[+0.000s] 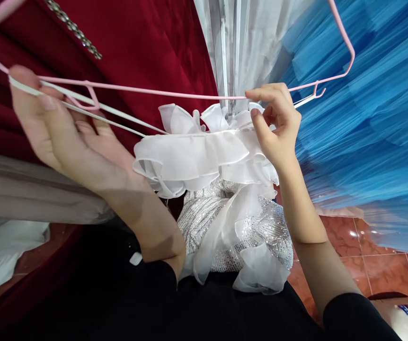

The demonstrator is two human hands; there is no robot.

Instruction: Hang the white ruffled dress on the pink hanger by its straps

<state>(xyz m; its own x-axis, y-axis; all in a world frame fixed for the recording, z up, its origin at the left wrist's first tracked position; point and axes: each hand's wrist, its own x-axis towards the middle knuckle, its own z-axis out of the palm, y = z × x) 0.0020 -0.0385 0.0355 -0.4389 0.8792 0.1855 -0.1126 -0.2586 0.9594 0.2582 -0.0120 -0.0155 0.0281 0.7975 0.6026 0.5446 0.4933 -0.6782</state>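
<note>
At left, the left hand [65, 128] spreads its fingers beneath a thin white strap [119, 110]; at centre-right, the right hand's [278, 123] fingers pinch near the pink plastic hanger [154, 92], above a white ruffled, silver-sequined dress [204, 161].

Pink hanger [154, 91] (top beyond frame)

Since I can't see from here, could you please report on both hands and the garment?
Left hand holding white strap; right hand at pink hanger. White ruffled garment below hanger bar. Red fabric and blue fabric close by.
</note>
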